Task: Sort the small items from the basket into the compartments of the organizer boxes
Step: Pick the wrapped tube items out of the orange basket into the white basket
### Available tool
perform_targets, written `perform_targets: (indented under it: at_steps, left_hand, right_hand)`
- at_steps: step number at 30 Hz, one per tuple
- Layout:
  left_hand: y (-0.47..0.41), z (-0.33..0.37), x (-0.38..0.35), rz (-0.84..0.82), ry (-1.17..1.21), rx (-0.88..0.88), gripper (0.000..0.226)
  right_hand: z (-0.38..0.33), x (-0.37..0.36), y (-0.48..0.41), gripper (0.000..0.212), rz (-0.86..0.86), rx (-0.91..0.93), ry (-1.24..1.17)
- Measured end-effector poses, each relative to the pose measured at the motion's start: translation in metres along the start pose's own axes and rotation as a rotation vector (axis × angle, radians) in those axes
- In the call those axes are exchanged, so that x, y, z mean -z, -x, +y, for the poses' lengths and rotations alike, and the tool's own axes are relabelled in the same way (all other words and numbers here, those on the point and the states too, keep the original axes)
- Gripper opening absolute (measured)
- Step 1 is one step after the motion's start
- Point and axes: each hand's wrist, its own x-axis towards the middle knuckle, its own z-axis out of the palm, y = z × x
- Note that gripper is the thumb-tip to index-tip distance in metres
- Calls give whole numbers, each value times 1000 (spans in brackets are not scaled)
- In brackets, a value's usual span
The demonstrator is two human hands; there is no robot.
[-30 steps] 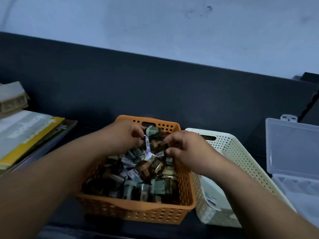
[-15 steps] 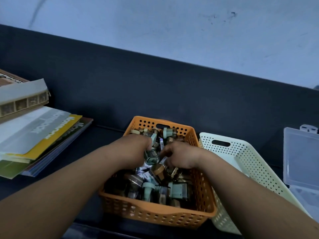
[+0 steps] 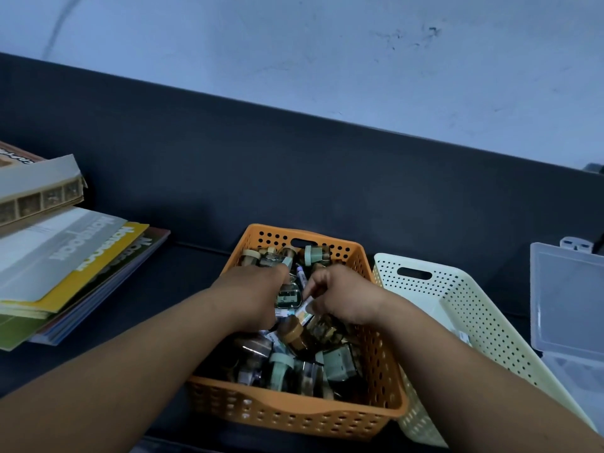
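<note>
Far to the left of the orange basket (image 3: 294,416) lies a slanted stack of magazines (image 3: 75,269), with a cardboard box (image 3: 39,191) resting on the end of the stack farthest from the basket. The basket is perforated and stands on a dark surface (image 3: 183,289). It is heaped with small jars (image 3: 295,335) that have tan, brown and pale green caps.

Both hands are down inside the basket, over the far half of the heap. The left hand (image 3: 251,295) is on the basket's left side, knuckles up and fingers curled down into the jars. Whether it has hold of anything cannot be told. The right hand (image 3: 343,295) is on the basket's right side, fingers bent, with thumb and forefinger pinching a small labelled vial (image 3: 305,310) at the basket's middle.

A cream basket (image 3: 457,289) touches the orange basket's right wall. Farther right of the orange basket stands a clear organizer box (image 3: 568,299) with its lid raised.
</note>
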Motion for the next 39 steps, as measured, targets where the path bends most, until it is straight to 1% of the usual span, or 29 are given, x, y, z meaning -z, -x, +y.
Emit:
perform_targets:
  at_steps: [2, 5, 7, 10, 12, 15, 17, 22, 25, 29, 31, 33, 35, 39]
  left_hand:
    - [1, -2, 2, 16, 82, -9, 50]
    - [3, -5, 10, 53, 363, -18, 42]
    - [3, -5, 14, 81, 496, -57, 38]
    - [3, 2, 23, 113, 579, -106, 46]
    - [1, 11, 29, 157, 620, -134, 46]
    - [-2, 28, 39, 195, 641, -144, 22]
    - [-5, 45, 42, 179, 659, -167, 13]
    - [-20, 90, 37, 118, 751, -198, 16]
    - [-31, 114, 28, 105, 765, -191, 15]
    - [-40, 143, 13, 45, 760, -195, 15]
    - [-43, 150, 5, 21, 766, -191, 19]
    - [-46, 150, 1, 53, 725, -188, 21]
    - [-43, 141, 4, 101, 714, -177, 19]
    - [-28, 113, 17, 198, 695, -99, 18]
  right_hand:
    - [1, 2, 2, 16, 57, 24, -36]
    - [2, 11, 7, 18, 158, 72, -99]
    - [4, 19, 14, 15, 218, 109, -168]
    - [12, 34, 29, 12, 289, 145, -276]
    - [20, 45, 41, 12, 318, 145, -297]
    - [33, 59, 58, 11, 339, 126, -313]
    - [43, 68, 70, 11, 359, 109, -321]
    - [69, 83, 97, 9, 412, 70, -347]
    - [86, 90, 111, 9, 448, 25, -383]
    - [108, 95, 126, 10, 455, -37, -334]
    - [118, 95, 128, 17, 451, -56, -288]
    - [126, 95, 129, 25, 445, -67, -241]
    - [130, 94, 126, 29, 445, -56, -198]
    - [121, 90, 119, 20, 448, 49, -156]
